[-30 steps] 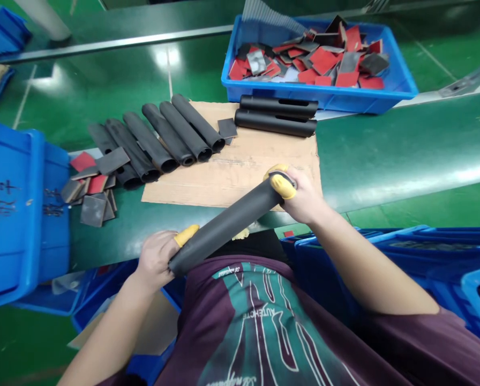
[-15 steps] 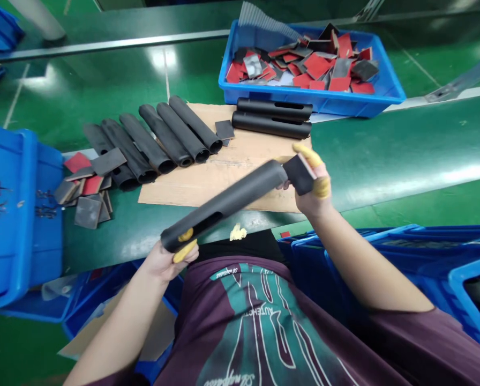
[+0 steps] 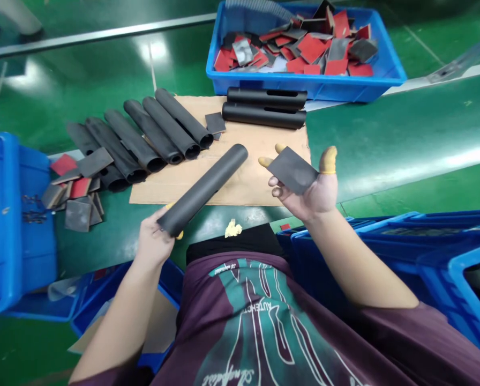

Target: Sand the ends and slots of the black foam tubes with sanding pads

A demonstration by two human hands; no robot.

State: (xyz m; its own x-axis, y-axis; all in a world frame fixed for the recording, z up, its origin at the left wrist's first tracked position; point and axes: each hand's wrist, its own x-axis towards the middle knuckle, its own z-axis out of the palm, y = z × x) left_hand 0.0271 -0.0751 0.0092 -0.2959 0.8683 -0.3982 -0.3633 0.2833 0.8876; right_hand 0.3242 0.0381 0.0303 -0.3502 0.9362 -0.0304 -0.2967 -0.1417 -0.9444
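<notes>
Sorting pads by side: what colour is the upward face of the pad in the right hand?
Dark grey, head view: the pad lies on the right hand.

Left hand (image 3: 154, 241) sits low, close to my body, fingers wrapped round the near end of a dark tube (image 3: 203, 190). A yellow finger cot just peeks out underneath. Left forearm is bare, coming up from bottom left. Right hand (image 3: 312, 193) is further out and higher, palm up, fingers (image 3: 265, 161) spread loose and not gripping; a grey pad (image 3: 292, 170) just lies across them. Thumb (image 3: 328, 160) sticks up clear of the pad with a yellow cot on its tip; two fingertips have cots too. Right forearm is bare, coming in from lower right. Hands apart.
</notes>
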